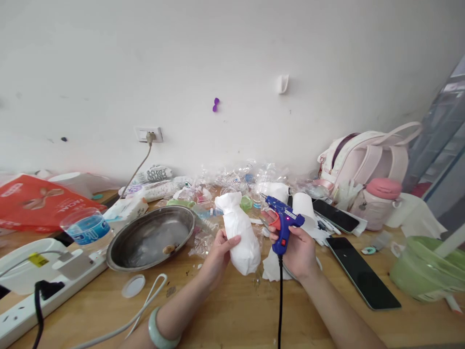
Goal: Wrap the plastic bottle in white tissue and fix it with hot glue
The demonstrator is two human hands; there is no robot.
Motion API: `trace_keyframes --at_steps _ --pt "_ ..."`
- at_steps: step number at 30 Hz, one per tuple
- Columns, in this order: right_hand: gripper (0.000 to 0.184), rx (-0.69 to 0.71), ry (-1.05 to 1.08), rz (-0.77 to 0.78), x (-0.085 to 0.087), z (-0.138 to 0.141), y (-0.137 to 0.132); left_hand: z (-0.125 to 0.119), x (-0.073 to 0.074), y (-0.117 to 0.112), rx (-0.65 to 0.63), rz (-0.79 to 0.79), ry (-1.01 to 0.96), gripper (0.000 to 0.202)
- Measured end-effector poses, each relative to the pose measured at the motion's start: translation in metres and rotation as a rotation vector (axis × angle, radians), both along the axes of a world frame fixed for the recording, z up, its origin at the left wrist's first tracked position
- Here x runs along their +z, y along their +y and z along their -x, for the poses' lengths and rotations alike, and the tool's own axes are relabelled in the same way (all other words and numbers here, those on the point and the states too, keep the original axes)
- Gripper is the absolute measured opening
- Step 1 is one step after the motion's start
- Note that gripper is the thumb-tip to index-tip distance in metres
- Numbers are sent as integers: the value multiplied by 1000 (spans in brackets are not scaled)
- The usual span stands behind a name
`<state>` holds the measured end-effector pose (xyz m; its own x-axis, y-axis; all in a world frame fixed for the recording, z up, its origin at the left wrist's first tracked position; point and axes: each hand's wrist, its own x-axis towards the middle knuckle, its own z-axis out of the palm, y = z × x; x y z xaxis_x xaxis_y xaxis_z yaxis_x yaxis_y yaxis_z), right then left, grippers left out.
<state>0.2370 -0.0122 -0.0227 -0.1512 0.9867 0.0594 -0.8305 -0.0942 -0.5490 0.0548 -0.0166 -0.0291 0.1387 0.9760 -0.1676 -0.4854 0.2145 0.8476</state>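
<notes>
My left hand [221, 254] is closed around a white paper-wrapped, bottle-shaped object [241, 237], held tilted above the table with its narrow neck up and to the left. In my right hand [298, 249] is a blue hot glue gun [285, 220] with an orange trigger and a small red light. Its nozzle points up and left, beside the wrapped object and apart from it. A black cord [280, 300] runs down from the gun's handle. White tissue [273, 266] lies beneath, partly hidden by my right hand.
A metal basin [116, 257] stands left, near a white power strip [22, 317] and a cut plastic cup [85, 230]. Clear plastic scraps [232, 179] line the wall. On the right are a tablet [363, 274], a phone [336, 216], a green bucket [421, 271] and a backpack [370, 155].
</notes>
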Motion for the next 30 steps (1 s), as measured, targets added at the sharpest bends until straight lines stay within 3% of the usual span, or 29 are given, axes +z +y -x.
trace_keyframes --at_steps 16,21,30 --pt "35 -69 -121 -10 -6 -2 1 1 0 0 -1 5 -21 42" --pt "32 -116 -159 50 -7 0 3 2 -2 2 5 -1 -19 43" --pt "29 -44 -122 59 -13 1 8 3 -3 4 20 -17 -8 46"
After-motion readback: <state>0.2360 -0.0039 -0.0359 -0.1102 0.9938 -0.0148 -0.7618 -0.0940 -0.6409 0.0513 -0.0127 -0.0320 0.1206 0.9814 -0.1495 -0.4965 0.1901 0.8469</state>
